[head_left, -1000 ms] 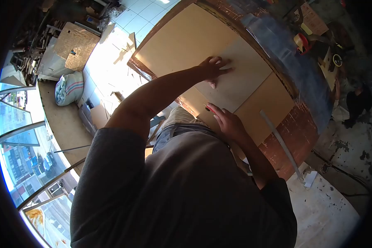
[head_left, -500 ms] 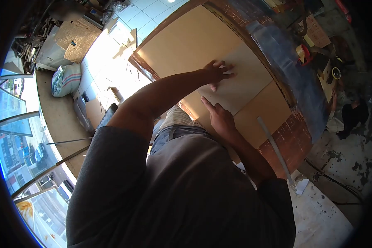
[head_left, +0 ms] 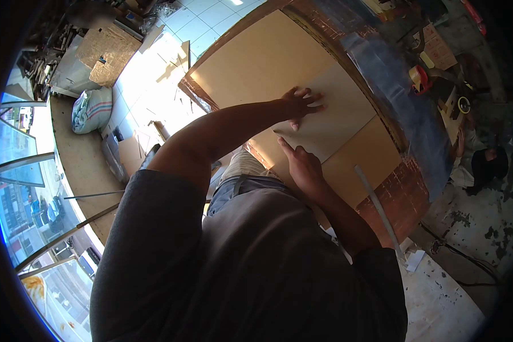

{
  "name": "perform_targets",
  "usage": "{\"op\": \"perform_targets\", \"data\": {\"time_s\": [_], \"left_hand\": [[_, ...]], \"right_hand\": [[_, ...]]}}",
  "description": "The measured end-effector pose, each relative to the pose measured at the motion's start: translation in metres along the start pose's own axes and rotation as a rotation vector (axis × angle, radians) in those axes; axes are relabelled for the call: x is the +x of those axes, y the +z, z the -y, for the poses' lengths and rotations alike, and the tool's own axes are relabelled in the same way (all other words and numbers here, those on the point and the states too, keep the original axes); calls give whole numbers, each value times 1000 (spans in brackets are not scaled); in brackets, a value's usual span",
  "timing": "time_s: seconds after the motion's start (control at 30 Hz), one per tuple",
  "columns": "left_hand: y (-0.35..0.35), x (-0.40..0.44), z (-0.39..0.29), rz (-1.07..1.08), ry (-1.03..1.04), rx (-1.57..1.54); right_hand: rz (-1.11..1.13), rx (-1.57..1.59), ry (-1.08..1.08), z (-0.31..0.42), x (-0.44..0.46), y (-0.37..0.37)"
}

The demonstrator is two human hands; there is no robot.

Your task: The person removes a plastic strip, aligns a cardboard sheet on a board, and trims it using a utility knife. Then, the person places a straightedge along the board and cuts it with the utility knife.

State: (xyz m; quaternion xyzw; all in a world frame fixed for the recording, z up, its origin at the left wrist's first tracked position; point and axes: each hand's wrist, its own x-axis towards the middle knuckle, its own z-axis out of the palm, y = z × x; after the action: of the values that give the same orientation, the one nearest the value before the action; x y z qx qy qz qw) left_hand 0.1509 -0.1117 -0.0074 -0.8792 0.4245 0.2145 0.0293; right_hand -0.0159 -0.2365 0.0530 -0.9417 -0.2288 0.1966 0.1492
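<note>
A large brown board [head_left: 256, 54] lies on a worn reddish-brown table [head_left: 402, 196]. On top of it rests a pale grey sheet [head_left: 345, 100]. My left hand [head_left: 302, 106] presses on that sheet with its fingers spread. Closer to my body, my right hand [head_left: 303, 162] is at the sheet's near-left edge. Its index finger points forward while the other fingers curl in. A small dark tip [head_left: 277, 131] shows just beyond the index finger; the rest of whatever it belongs to is hidden by the hand.
A grey metal strip [head_left: 379, 205] sticks out over the table's right side. Blue plastic sheeting [head_left: 390, 94] covers its far right edge. Tape rolls [head_left: 419, 80] lie beyond, near another person [head_left: 487, 164]. A stuffed sack [head_left: 91, 111] stands at left by the windows.
The dark tip beside my right index finger shows more clearly, and the right hand has shifted very slightly. My left hand stays spread in nearly the same place.
</note>
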Motion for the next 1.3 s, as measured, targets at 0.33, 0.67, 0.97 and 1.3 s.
{"op": "perform_targets", "data": {"time_s": [0.33,0.67,0.97,1.3], "left_hand": [[1,1,-1,29,-10,2],[8,6,3,-18,16,52],[30,-24,27,-512,60,-757],[80,-72,-21,-1005,-505,-549]], "right_hand": [[10,5,32,-11,-26,-1],[-42,25,10,-21,-41,1],[-564,868,450,-67,-116,51],[-844,1544,534,-75,-56,85]]}}
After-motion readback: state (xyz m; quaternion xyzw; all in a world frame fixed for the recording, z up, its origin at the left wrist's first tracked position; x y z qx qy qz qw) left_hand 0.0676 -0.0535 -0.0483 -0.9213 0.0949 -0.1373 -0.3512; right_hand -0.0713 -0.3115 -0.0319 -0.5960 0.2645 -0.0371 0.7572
